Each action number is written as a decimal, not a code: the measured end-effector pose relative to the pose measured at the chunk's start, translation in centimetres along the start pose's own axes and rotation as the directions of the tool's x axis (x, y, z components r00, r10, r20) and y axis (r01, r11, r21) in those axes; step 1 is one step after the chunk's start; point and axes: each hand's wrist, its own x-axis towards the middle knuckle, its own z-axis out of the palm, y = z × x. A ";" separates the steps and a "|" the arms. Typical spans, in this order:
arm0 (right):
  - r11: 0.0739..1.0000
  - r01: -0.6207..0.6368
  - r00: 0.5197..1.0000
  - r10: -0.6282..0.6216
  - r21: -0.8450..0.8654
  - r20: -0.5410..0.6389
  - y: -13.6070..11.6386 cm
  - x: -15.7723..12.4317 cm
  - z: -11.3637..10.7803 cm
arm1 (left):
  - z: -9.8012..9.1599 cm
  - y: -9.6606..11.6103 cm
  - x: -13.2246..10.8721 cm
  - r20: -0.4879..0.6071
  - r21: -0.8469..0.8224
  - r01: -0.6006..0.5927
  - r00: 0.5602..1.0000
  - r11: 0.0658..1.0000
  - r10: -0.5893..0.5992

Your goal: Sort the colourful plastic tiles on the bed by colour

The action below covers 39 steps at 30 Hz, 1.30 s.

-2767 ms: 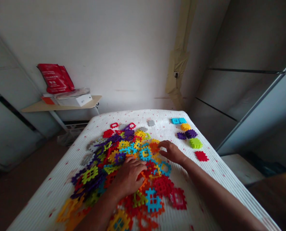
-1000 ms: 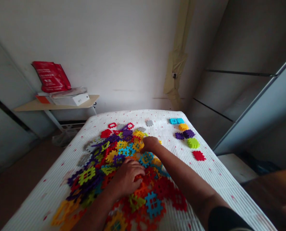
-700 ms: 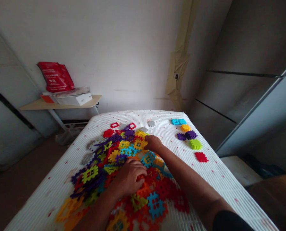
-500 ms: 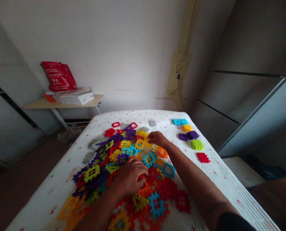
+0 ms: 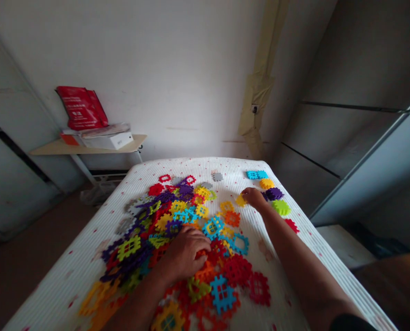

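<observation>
A heap of flat plastic waffle tiles (image 5: 177, 230) in red, purple, yellow, blue, orange and green covers the middle of a white ribbed mattress (image 5: 88, 234). My left hand (image 5: 186, 253) lies on the heap with its fingers curled over red and orange tiles. My right hand (image 5: 255, 198) reaches toward the far right and pinches a yellow tile (image 5: 240, 200). Just beyond it lie sorted stacks: blue (image 5: 256, 174), orange-yellow (image 5: 266, 183), purple (image 5: 274, 193), green (image 5: 281, 208) and red (image 5: 291, 225).
A grey tile (image 5: 218, 176) lies alone near the mattress's far edge. A small shelf (image 5: 88, 148) at the left wall carries a white box (image 5: 111, 140) and a red bag (image 5: 81, 108). Grey cabinet panels (image 5: 363, 151) stand to the right.
My right hand has left the top of the heap and moved right toward the sorted stacks, carrying a yellow tile. My left hand has stayed on the heap.
</observation>
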 end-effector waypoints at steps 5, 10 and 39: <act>0.997 0.003 0.999 -0.007 0.079 0.052 -2.2 -1.3 1.1 | 0.1 -0.1 0.0 -0.004 0.002 -0.009 1.000 1.000 0.009; 0.983 0.054 0.995 -0.067 0.177 0.067 -4.2 -1.7 1.1 | 0.1 -0.1 -0.1 0.001 0.007 -0.007 1.000 1.000 0.007; 0.907 0.108 0.990 -0.059 -0.408 0.132 -4.8 -1.2 0.7 | 0.3 -0.3 0.1 0.007 0.046 -0.004 1.000 0.999 0.004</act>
